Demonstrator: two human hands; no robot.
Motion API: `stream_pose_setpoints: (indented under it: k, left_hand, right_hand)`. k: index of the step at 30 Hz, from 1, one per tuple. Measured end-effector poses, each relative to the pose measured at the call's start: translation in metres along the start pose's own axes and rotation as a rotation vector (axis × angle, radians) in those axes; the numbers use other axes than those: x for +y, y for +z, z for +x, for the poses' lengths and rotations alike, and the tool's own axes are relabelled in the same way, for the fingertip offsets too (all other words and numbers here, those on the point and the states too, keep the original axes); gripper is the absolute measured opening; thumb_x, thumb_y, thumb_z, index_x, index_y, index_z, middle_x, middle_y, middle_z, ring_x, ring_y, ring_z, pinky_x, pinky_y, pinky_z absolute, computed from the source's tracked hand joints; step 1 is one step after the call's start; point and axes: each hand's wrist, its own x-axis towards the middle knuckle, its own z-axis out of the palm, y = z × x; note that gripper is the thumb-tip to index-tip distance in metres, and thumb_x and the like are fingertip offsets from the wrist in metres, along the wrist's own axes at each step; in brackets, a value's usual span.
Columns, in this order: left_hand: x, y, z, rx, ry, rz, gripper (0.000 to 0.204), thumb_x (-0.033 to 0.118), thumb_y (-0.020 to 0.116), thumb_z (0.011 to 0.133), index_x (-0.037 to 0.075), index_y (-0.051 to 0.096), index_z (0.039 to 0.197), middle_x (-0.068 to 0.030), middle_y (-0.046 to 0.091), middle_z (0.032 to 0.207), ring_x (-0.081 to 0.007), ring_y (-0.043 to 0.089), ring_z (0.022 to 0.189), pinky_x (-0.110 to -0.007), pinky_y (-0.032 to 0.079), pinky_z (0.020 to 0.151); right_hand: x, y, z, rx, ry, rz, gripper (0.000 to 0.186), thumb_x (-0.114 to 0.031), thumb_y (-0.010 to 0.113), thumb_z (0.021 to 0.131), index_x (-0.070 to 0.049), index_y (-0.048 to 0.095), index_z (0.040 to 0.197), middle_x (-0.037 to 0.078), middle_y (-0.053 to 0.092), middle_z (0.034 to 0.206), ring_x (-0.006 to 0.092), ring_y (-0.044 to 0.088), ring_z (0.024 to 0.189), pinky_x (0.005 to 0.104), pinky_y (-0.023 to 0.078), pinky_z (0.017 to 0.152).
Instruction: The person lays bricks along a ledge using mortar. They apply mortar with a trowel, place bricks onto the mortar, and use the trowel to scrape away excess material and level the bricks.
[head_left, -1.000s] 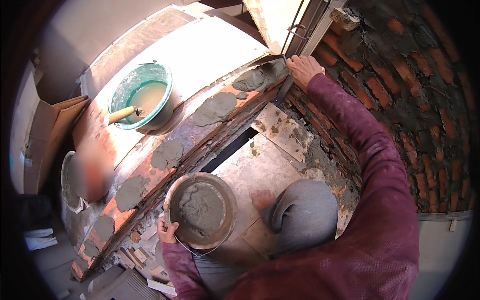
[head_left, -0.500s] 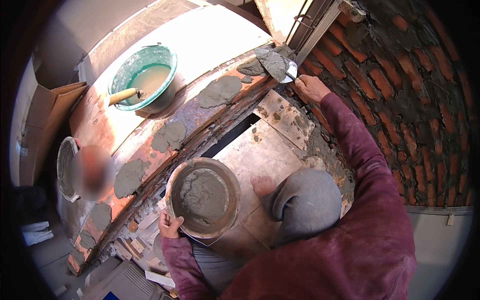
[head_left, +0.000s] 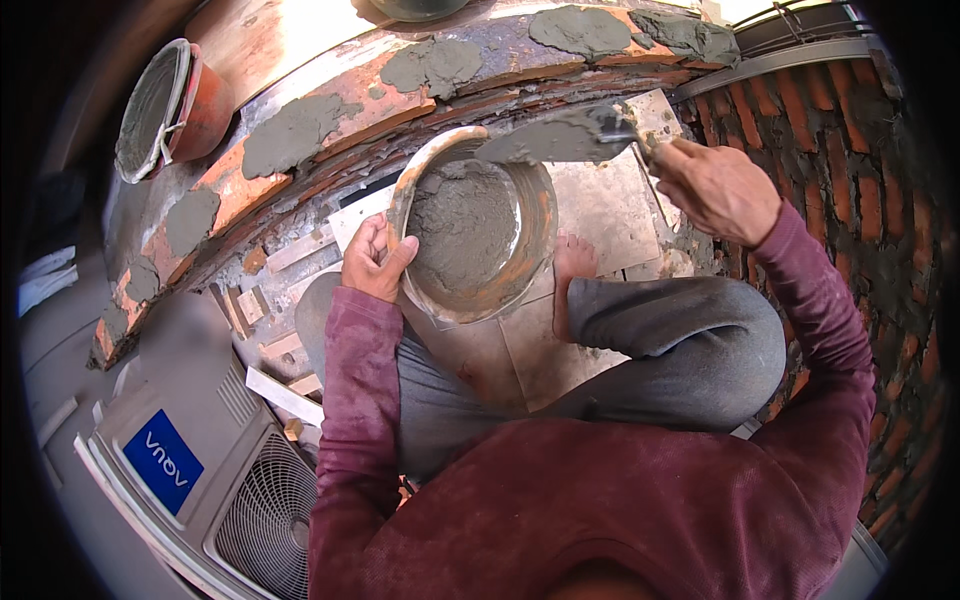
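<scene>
My left hand point(head_left: 377, 258) grips the left rim of a round bucket point(head_left: 540, 215), thumb over the inner edge. Wet grey mortar point(head_left: 460, 220) lies inside it. In my right hand point(head_left: 720, 190) is the handle of a trowel point(head_left: 570, 140), its blade smeared with mortar and its tip over the bucket's far rim. The fingers hide most of the handle. Beyond the bucket runs a brick ledge point(head_left: 240, 190) with several separate dabs of mortar point(head_left: 295, 135) along its top.
A red bucket point(head_left: 208, 110) stands on the far left, and a green tub point(head_left: 418, 8) shows at the top edge. The brick wall point(head_left: 840, 190) rises close on my right. At lower left sits an air-conditioner unit point(head_left: 190, 400), with wood scraps point(head_left: 300, 245) beside the ledge.
My right hand has brought the trowel back from the ledge's far right end to the bucket. Mortar stays at that end. My left hand keeps the rim, and the view has shifted.
</scene>
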Motion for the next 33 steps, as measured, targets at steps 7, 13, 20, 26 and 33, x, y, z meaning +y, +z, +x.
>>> stream_pose_setpoints:
  k: [7, 13, 20, 26, 33]
  left_hand:
    - [0.006, 0.031, -0.008, 0.05, 0.063, 0.004, 0.039, 0.003, 0.061, 0.092, -0.006, 0.046, 0.126, -0.014, 0.062, 0.119, -0.0133, 0.059, 0.106, -0.025, 0.045, 0.092]
    - [-0.002, 0.059, -0.026, 0.137, 0.048, -0.09, 0.036, -0.002, 0.057, 0.091, -0.008, 0.044, 0.125, -0.0186, 0.059, 0.123, -0.0192, 0.058, 0.113, -0.027, 0.044, 0.097]
    - [0.0, 0.058, -0.035, 0.171, 0.033, -0.171, 0.035, -0.005, 0.055, 0.091, -0.006, 0.045, 0.124, -0.0175, 0.059, 0.124, -0.0183, 0.058, 0.114, -0.027, 0.043, 0.098]
    - [-0.01, 0.059, -0.032, 0.217, 0.062, -0.263, 0.03, -0.004, 0.059, 0.092, -0.001, 0.047, 0.12, -0.009, 0.061, 0.117, -0.0113, 0.057, 0.106, -0.025, 0.044, 0.092]
    - [-0.019, 0.053, -0.034, 0.251, 0.013, -0.207, 0.036, -0.004, 0.059, 0.093, -0.001, 0.044, 0.125, -0.0114, 0.058, 0.119, -0.0143, 0.057, 0.107, -0.027, 0.044, 0.095]
  right_hand:
    - [-0.073, 0.05, 0.081, -0.172, -0.197, -0.378, 0.024, -0.019, 0.052, 0.093, -0.001, 0.067, 0.096, 0.013, 0.072, 0.089, 0.0247, 0.072, 0.08, 0.0354, 0.057, 0.068]
    - [-0.066, 0.09, 0.114, -0.592, -0.298, -0.237, 0.017, -0.016, 0.064, 0.086, -0.008, 0.073, 0.098, 0.012, 0.073, 0.096, 0.0266, 0.071, 0.091, 0.0355, 0.059, 0.075]
    - [-0.053, 0.129, 0.087, -0.481, -0.327, 0.361, 0.015, -0.011, 0.057, 0.088, 0.003, 0.061, 0.093, 0.021, 0.064, 0.08, 0.0402, 0.064, 0.079, 0.0431, 0.052, 0.073]
    - [-0.077, 0.118, 0.075, -0.497, -0.286, 0.577, 0.02, -0.014, 0.057, 0.089, 0.005, 0.061, 0.094, 0.022, 0.065, 0.078, 0.0376, 0.066, 0.078, 0.0443, 0.052, 0.071]
    - [-0.072, 0.123, 0.062, -0.661, -0.171, 0.936, 0.021, -0.019, 0.061, 0.094, -0.001, 0.063, 0.105, 0.008, 0.059, 0.066, 0.0174, 0.055, 0.047, 0.0322, 0.045, 0.044]
